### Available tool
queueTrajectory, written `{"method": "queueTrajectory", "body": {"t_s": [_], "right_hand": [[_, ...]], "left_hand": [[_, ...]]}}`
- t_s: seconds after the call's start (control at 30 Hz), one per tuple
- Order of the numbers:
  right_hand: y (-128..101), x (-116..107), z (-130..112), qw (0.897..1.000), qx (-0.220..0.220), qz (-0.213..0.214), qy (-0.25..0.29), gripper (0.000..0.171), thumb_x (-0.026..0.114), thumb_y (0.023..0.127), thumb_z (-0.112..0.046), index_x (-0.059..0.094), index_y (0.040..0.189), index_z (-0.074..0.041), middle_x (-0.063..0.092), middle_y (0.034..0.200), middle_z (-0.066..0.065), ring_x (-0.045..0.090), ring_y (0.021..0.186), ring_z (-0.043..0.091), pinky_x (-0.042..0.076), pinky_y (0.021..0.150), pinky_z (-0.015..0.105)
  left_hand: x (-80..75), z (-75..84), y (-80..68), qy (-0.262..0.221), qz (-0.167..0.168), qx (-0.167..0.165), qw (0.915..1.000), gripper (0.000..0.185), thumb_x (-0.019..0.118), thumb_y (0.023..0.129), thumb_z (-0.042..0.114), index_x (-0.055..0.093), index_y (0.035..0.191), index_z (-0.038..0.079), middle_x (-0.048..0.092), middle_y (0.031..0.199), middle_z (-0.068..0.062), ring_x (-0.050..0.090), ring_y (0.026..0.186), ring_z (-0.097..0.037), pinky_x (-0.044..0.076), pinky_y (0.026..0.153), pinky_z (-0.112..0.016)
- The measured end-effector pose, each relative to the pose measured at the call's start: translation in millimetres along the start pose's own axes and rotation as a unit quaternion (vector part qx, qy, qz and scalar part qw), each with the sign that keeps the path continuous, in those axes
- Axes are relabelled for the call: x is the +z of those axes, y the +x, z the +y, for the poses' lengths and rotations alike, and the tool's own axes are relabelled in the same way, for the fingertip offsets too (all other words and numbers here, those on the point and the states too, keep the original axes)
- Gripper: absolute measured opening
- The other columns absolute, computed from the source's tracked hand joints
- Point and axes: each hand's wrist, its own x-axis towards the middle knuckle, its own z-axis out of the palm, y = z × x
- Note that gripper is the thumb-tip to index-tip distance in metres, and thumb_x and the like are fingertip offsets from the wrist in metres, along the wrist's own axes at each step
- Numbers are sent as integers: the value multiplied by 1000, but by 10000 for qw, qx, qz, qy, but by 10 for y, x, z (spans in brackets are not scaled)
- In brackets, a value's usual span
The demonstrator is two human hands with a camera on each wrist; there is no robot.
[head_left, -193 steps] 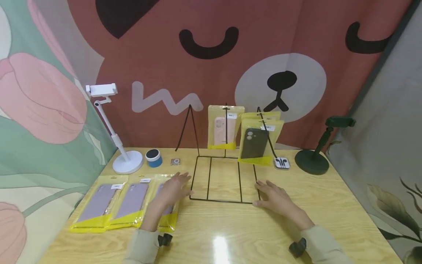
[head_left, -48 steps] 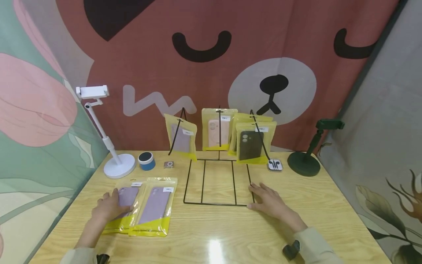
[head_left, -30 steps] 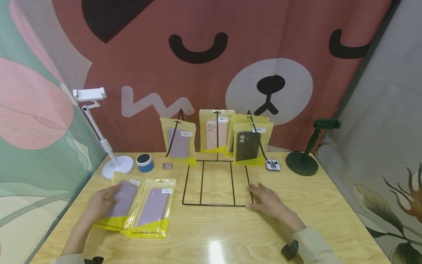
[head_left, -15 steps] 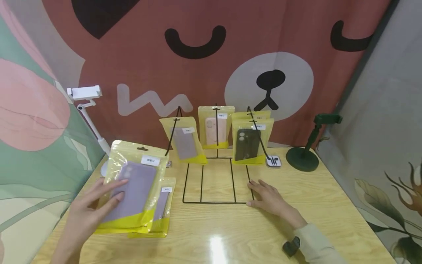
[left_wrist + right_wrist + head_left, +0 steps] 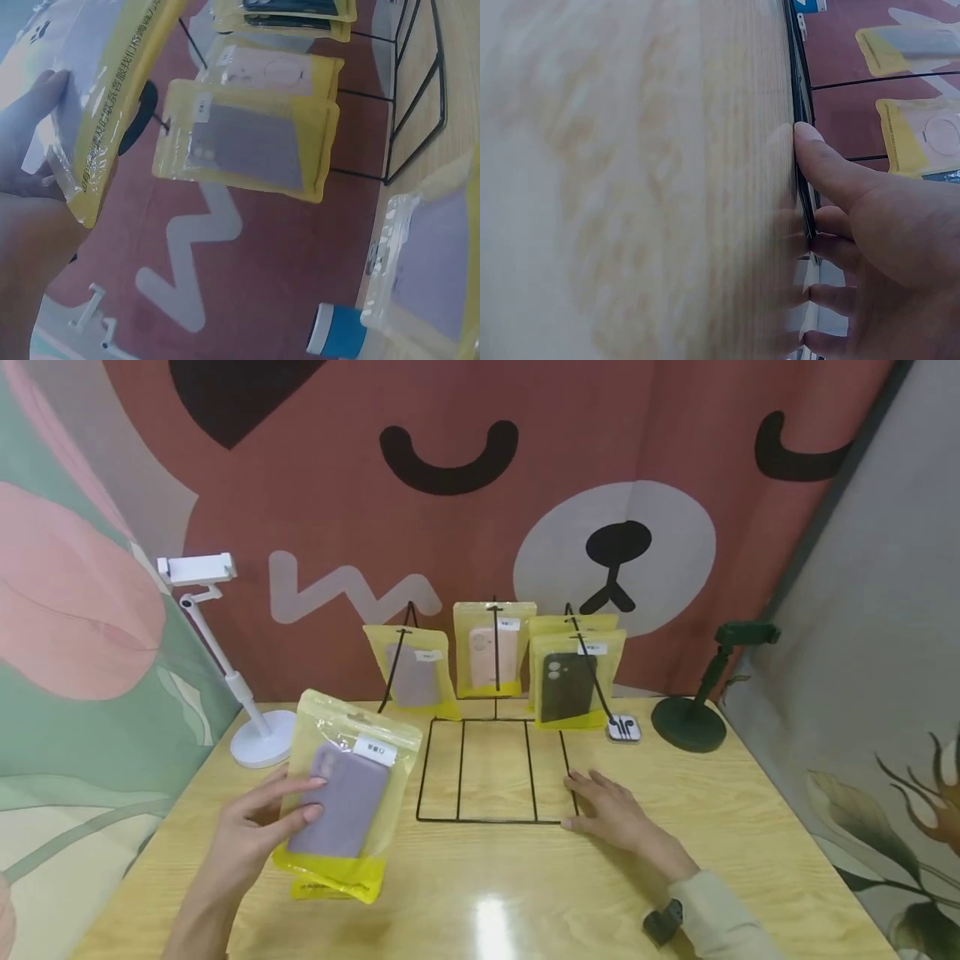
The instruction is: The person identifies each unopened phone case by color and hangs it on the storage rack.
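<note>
Wire rack [image 5: 491, 772] sits mid-table, three packs [image 5: 495, 647] hanging at its back. Left hand [image 5: 251, 827] lifts a pack [image 5: 348, 789] left of it, above another pack [image 5: 315, 889]. Right hand [image 5: 611, 814] rests on the rack's right edge. Earbuds [image 5: 622, 728] lie behind it.

Small white labels are seen on the held yellow pouch [image 5: 347, 793] at lower left and on the hanging pouches [image 5: 495, 650] at centre, but their print is too small to be read.
</note>
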Motion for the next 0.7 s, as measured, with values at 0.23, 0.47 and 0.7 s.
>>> {"method": "queueTrajectory", "body": {"t_s": [0.23,0.47,0.7], "right_hand": [[0,-13,10,9999,20,-70,116,73,69,84,-47,49,140,-4,39,149,17,28,136,50,25,101,72],[2,3,16,10000,50,-49,62,73,69,84,-47,49,140,-4,39,149,16,28,136,49,25,102,71],[11,-15,18,9999,72,-101,85,73,70,84,-46,49,140,-4,39,150,16,27,137,48,25,102,71]], "left_hand": [[99,-132,160,323,-165,-173,9992,42,63,79,-21,67,116,-2,67,120,-1,50,126,-11,36,105,-18],[170,-208,165,819,265,-862,9925,36,69,81,-10,69,116,1,68,119,0,39,134,-9,27,107,-12],[227,-275,210,802,370,-1228,9885,35,70,83,-4,66,118,-2,66,123,0,23,141,-23,30,106,-14]]}}
